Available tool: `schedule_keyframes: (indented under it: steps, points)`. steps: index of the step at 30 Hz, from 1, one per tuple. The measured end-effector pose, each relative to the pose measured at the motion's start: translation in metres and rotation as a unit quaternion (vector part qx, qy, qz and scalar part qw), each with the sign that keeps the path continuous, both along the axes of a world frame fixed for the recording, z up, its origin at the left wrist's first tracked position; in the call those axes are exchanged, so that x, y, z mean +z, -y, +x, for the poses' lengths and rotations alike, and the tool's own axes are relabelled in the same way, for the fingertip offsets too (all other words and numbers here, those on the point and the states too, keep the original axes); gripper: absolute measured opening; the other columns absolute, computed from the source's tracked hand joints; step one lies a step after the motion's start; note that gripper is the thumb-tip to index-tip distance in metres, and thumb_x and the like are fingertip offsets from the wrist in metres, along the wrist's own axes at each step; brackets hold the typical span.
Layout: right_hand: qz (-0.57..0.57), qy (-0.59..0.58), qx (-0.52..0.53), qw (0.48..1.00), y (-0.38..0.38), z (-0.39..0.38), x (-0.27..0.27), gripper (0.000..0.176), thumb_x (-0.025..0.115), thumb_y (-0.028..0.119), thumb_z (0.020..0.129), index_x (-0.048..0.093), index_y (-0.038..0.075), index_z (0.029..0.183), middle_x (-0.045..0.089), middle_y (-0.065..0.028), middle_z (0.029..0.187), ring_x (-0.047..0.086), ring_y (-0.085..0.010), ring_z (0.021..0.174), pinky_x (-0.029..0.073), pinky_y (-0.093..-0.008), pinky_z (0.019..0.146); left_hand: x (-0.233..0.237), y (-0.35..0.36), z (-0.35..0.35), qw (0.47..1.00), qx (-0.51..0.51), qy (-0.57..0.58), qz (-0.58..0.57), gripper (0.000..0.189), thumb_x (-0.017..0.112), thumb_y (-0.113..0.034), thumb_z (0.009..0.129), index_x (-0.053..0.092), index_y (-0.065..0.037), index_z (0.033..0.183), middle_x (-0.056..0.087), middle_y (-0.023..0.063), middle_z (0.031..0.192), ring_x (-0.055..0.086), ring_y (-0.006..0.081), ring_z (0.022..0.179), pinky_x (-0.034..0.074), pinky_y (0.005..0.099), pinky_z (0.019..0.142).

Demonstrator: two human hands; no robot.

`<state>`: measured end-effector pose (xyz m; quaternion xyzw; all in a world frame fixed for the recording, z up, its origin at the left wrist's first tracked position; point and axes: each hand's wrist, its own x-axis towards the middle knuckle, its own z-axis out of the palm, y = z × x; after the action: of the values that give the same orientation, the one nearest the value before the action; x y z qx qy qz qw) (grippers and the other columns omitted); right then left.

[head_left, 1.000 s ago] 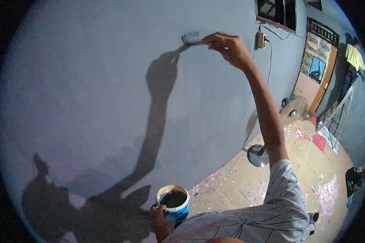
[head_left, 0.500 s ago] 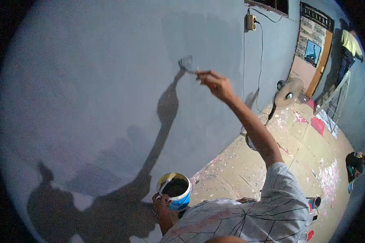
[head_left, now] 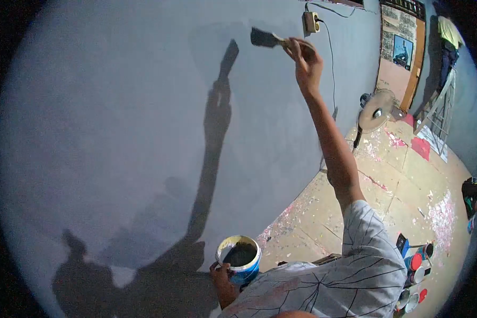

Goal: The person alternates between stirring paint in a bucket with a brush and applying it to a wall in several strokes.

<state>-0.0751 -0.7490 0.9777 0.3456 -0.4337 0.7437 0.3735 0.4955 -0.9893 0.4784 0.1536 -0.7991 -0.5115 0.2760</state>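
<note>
My right hand (head_left: 307,61) is raised at the upper middle, its fingers wrapped round the handle of a paintbrush (head_left: 265,38). The brush's dark, wide bristles point left, in front of the grey-blue wall (head_left: 116,106); whether they touch it I cannot tell. Low in the view, my left hand (head_left: 223,281) grips the rim and side of a blue and white paint bucket (head_left: 245,272), which holds dark paint. A darker patch of wall lies around the brush, and the shadow of my arm falls across the wall.
A socket box (head_left: 311,22) with a hanging cable is right of the brush. A fan (head_left: 376,111) stands on the chip-strewn floor (head_left: 323,222). Several cans (head_left: 414,262) stand at lower right. Another person (head_left: 449,42) is on a ladder (head_left: 441,108) near the door (head_left: 403,58).
My right hand has moved up and to the right with the brush, which now appears higher and clearer. The bucket and my left hand appear slightly lower and further right.
</note>
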Motion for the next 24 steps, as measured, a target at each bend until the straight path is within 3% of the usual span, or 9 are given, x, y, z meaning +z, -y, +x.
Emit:
schedule_keyframes:
  steps: [2,4,6,8,9,11,14,20,24]
  points:
    - [0.027,-0.076,-0.073,0.994,0.013,-0.018,0.005,0.015,0.061,0.001,0.096,0.067,-0.003,0.109,0.073,-0.0094,0.099,0.07,-0.0152,0.093,0.057,-0.0304,0.086,0.053,-0.022,-0.018,0.84,0.245,0.112,0.472,0.072,0.079,-0.002,0.07,0.04,-0.008,0.13,0.06,0.0171,0.091,0.062,0.0233,0.069,0.062,0.0388,0.056]
    - [0.125,-0.018,-0.141,0.982,0.02,0.0,-0.017,0.018,0.064,-0.002,0.093,0.067,-0.002,0.111,0.073,-0.0098,0.099,0.07,-0.0158,0.097,0.057,-0.0316,0.085,0.033,-0.015,-0.018,0.845,0.251,0.114,0.458,0.07,0.079,-0.002,0.071,0.04,-0.008,0.129,0.06,0.0169,0.092,0.062,0.0233,0.069,0.062,0.0379,0.057]
    - [0.054,0.012,0.029,0.998,0.03,-0.017,-0.068,0.017,0.064,-0.001,0.093,0.068,-0.002,0.11,0.073,-0.011,0.1,0.07,-0.0161,0.097,0.057,-0.0314,0.085,0.017,-0.011,-0.002,0.85,0.253,0.116,0.447,0.069,0.079,-0.002,0.072,0.04,-0.009,0.128,0.06,0.0167,0.092,0.062,0.0233,0.068,0.063,0.0371,0.058]
    - [0.107,0.006,-0.047,0.993,0.021,-0.003,-0.105,0.016,0.063,0.002,0.096,0.068,-0.004,0.11,0.074,-0.0123,0.099,0.071,-0.0178,0.095,0.058,-0.0328,0.084,0.008,-0.011,0.003,0.996,0.086,0.009,-0.026,0.066,0.077,-0.001,0.073,0.041,-0.008,0.127,0.06,0.0168,0.093,0.062,0.024,0.07,0.062,0.0387,0.059]
    - [0.107,0.006,-0.05,0.993,0.017,0.003,-0.12,0.016,0.063,0.002,0.096,0.068,-0.004,0.11,0.074,-0.0123,0.099,0.071,-0.0178,0.095,0.058,-0.0328,0.084,0.021,-0.011,-0.006,0.996,0.082,0.008,-0.026,0.066,0.077,-0.001,0.073,0.041,-0.008,0.127,0.06,0.0168,0.093,0.062,0.024,0.07,0.062,0.0387,0.059]
    - [0.158,0.137,0.02,0.978,0.005,0.01,-0.15,0.025,0.062,0.014,0.099,0.066,-0.009,0.111,0.072,-0.0151,0.097,0.071,-0.0218,0.095,0.06,-0.034,0.086,0.073,-0.021,-0.029,0.859,0.237,0.128,0.436,0.064,0.076,0.0,0.074,0.041,-0.008,0.127,0.059,0.0168,0.096,0.063,0.0249,0.072,0.061,0.0408,0.059]
    - [0.192,0.11,-0.031,0.975,-0.011,-0.016,-0.167,0.029,0.063,0.016,0.099,0.066,-0.011,0.11,0.072,-0.0161,0.096,0.072,-0.022,0.093,0.06,-0.0344,0.085,0.076,-0.022,-0.032,0.872,0.214,0.1,0.429,0.064,0.076,0.0,0.074,0.041,-0.008,0.127,0.059,0.0169,0.096,0.062,0.0241,0.071,0.06,0.0418,0.057]
    - [0.056,0.002,-0.081,0.995,-0.006,0.004,-0.011,0.025,0.063,0.018,0.099,0.07,-0.005,0.105,0.075,-0.0143,0.089,0.072,-0.0164,0.087,0.056,-0.0295,0.079,0.041,-0.011,-0.035,0.869,0.196,0.076,0.448,0.064,0.076,0.002,0.073,0.041,-0.007,0.127,0.058,0.016,0.094,0.059,0.0215,0.068,0.058,0.041,0.057]
    - [0.109,-0.009,-0.165,0.98,0.007,0.021,0.008,0.03,0.061,0.018,0.1,0.068,-0.01,0.108,0.074,-0.0131,0.097,0.07,-0.0168,0.087,0.056,-0.0306,0.085,0.015,0.0,-0.036,0.851,0.211,0.132,0.463,0.065,0.076,0.002,0.073,0.04,-0.007,0.128,0.058,0.0166,0.094,0.058,0.0223,0.067,0.059,0.0416,0.059]
